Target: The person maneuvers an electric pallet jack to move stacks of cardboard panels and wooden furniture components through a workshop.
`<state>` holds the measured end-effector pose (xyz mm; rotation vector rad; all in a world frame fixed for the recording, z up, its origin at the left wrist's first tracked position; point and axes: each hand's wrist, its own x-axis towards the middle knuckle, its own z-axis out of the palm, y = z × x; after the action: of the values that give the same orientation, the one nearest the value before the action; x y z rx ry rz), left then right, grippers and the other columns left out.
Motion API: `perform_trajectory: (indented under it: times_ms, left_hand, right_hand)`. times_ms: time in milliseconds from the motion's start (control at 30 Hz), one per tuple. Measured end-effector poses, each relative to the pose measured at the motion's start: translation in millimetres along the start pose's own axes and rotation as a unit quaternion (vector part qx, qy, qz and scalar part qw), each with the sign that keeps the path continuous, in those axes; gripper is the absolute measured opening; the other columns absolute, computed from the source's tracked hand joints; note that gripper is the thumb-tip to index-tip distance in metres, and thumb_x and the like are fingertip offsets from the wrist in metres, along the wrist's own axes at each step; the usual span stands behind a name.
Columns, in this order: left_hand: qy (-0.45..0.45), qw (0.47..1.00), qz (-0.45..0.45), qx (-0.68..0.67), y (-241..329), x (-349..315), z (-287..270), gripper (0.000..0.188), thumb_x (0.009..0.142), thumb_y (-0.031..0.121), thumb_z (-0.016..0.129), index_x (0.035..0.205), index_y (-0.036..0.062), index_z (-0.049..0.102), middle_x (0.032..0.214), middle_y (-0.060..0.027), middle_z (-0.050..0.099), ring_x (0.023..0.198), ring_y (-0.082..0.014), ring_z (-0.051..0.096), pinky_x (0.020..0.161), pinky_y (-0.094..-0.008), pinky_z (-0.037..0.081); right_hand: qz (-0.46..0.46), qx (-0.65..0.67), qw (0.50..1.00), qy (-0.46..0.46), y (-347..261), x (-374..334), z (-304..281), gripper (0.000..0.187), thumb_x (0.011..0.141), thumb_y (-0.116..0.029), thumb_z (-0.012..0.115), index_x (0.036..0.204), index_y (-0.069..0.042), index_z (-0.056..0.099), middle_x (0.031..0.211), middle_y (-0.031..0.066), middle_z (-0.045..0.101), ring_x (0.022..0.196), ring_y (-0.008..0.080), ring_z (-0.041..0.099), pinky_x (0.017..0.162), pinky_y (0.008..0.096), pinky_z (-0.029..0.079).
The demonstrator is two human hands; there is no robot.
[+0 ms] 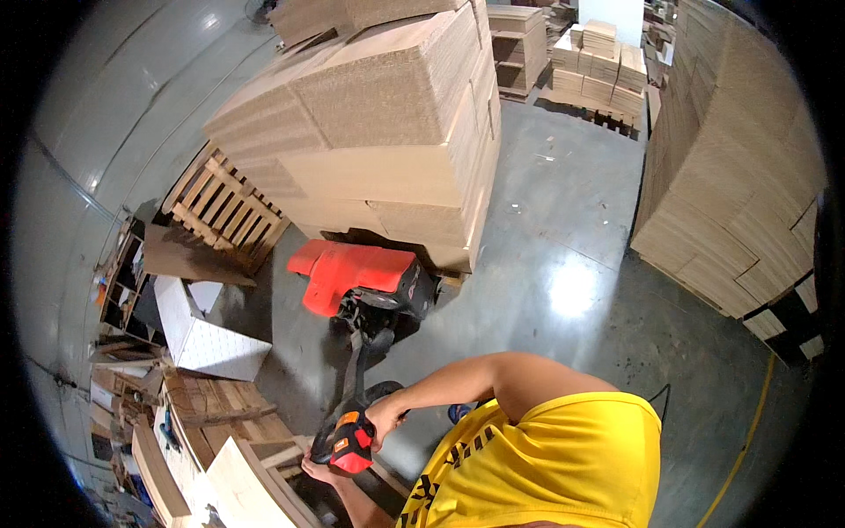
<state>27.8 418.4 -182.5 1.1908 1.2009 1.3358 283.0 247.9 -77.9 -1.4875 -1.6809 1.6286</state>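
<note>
A folded white panel (216, 343) and a leaning slatted pallet (231, 204) crowd the left side; a wide swing could clip them. The left hand (321, 472) touches the tiller head (351, 447), its fingers too hidden to tell; a slip there might jerk the steering. The red pallet truck (359, 271) stands ahead, just before the carton stack (378, 172). The right hand (385, 421) curls its fingers round the tiller's grip. The stack's height could hide obstacles or, braked sharply, topple; drifting right risks scraping the second stack (726, 189).
</note>
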Motion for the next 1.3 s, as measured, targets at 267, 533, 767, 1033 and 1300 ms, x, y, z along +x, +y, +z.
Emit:
perform_trajectory:
  times_ms: [267,533,767,1033,1300]
  left_hand:
    - [-0.030,0.990,-0.076,-0.116,2.0,-58.2,-44.4,0.025,0.092,0.022,0.047,0.098,0.0013,0.061,0.104,-0.0117,0.063,0.097,-0.0272,0.062,0.088,-0.0426,0.052]
    - [-0.034,0.919,-0.354,-0.169,55.8,-137.3,-51.6,0.040,0.089,0.021,0.054,0.122,-0.0009,0.061,0.116,-0.0162,0.065,0.099,-0.0308,0.065,0.088,-0.0433,0.053]
    - [0.065,0.966,-0.251,0.021,29.8,-133.2,-70.2,0.060,0.074,-0.003,0.057,0.134,0.0037,0.057,0.123,-0.0110,0.060,0.101,-0.0259,0.062,0.083,-0.0382,0.052]
    - [0.036,0.982,-0.136,0.122,34.6,4.2,-78.2,0.062,0.062,-0.011,0.058,0.124,-0.0009,0.062,0.124,-0.0142,0.063,0.112,-0.0266,0.061,0.086,-0.0348,0.051]
    - [-0.130,0.979,-0.135,0.080,62.1,207.7,-90.7,0.030,0.069,-0.006,0.057,0.097,0.0034,0.063,0.101,-0.0100,0.063,0.090,-0.0233,0.062,0.074,-0.0370,0.053]
  right_hand:
    - [-0.032,-0.018,0.999,-0.013,11.8,-34.6,52.6,0.036,0.077,-0.048,0.079,0.081,-0.014,0.067,0.048,0.0014,0.047,0.035,0.0143,0.042,0.035,0.0303,0.032]
    - [0.010,-0.091,0.996,-0.010,19.7,-75.5,90.0,0.064,0.075,-0.065,0.074,0.065,-0.004,0.061,0.047,0.0067,0.050,0.040,0.0203,0.054,0.038,0.0329,0.040]
    - [0.016,-0.070,0.997,0.003,26.3,-84.8,103.1,0.079,0.077,-0.078,0.060,0.061,0.000,0.055,0.050,0.0098,0.053,0.042,0.0229,0.056,0.040,0.0355,0.044]
    - [0.031,0.005,0.997,0.072,-33.8,-20.2,102.7,0.083,0.080,-0.083,0.048,0.055,-0.004,0.050,0.046,0.0079,0.049,0.041,0.0216,0.055,0.041,0.0346,0.044]
    - [0.092,0.125,0.971,0.181,-137.1,102.2,104.2,0.077,0.085,-0.081,0.042,0.059,-0.008,0.046,0.049,0.0042,0.046,0.038,0.0182,0.048,0.040,0.0339,0.039]
